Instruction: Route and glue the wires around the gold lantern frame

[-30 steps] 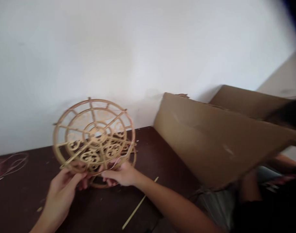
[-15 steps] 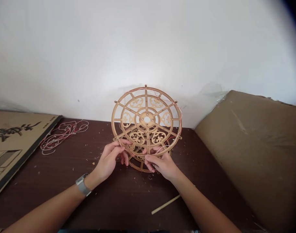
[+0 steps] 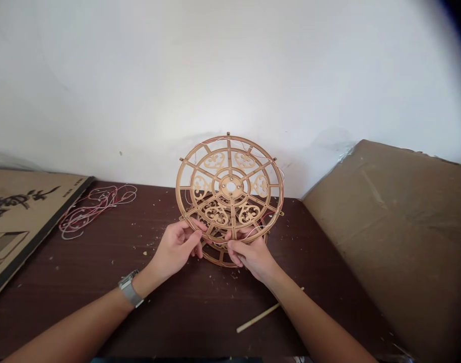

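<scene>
A round wooden wheel frame (image 3: 232, 186) with spokes and scrollwork is held up, tilted towards me. Thin red and white wire (image 3: 257, 233) runs along its rim. At its lower left edge, my left hand (image 3: 179, 244) has thumb and fingers closed on the rim and wire. My right hand (image 3: 253, 254) pinches the bottom of the rim, thumb in front and fingers partly hidden behind. Below and behind it, a second wooden wheel (image 3: 219, 259) shows on the table, mostly covered by the first.
On the dark table (image 3: 170, 322), a tangle of red and white wire (image 3: 96, 206) lies left, beside a printed cardboard box (image 3: 22, 212). A thin wooden stick (image 3: 258, 318) lies near my right forearm. Large brown cardboard (image 3: 404, 232) stands right; a white wall (image 3: 230, 65) rises behind.
The held wheel has shifted slightly to the right. My left hand's thumb and fingers have moved a little to the right along the rim; my right hand keeps its pinch.
</scene>
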Tool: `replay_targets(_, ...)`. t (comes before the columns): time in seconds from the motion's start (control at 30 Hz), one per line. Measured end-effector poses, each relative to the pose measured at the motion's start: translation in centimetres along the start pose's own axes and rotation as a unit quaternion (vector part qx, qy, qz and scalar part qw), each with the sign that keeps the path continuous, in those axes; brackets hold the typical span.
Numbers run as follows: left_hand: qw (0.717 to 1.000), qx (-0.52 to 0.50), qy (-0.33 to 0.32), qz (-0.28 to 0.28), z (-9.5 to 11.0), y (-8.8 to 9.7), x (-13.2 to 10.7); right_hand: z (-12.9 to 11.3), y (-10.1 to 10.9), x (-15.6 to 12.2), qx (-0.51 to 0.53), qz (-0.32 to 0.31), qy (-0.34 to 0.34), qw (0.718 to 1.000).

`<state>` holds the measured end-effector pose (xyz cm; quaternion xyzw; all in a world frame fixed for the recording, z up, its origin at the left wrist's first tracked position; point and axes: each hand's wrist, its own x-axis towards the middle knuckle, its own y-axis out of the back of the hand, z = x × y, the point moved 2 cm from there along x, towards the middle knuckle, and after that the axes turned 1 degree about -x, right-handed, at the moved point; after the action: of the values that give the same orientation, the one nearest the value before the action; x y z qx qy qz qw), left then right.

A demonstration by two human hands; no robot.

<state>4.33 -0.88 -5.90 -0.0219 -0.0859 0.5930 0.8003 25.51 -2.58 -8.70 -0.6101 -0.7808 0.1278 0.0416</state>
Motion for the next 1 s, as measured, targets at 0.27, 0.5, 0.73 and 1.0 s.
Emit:
replay_targets(0.27, 1.0, -0.015, 0.004, 0.002, -1.1, -0.8, -0.4, 0.0, -0.9, -0.3, 0.005, 0.031, -0.002, 0.999)
replay_targets(0.5, 1.0, 0.001, -0.004, 0.015, -2.1, -1.2, -1.0, 0.1, -1.1, -0.2, 0.008, 0.053, 0.004, 0.999)
replay_targets(0.73, 0.998, -0.04, 0.033, 0.039, -1.6, -1.4, -0.6, 0.1, -1.3, -0.3, 0.01, 0.041, -0.02, 0.999)
replay_targets(1.0, 0.993, -0.075, 0.056, 0.075, -0.6, -1.7, -0.5, 0.4, -1.6, -0.1, 0.003, 0.033, -0.032, 0.999)
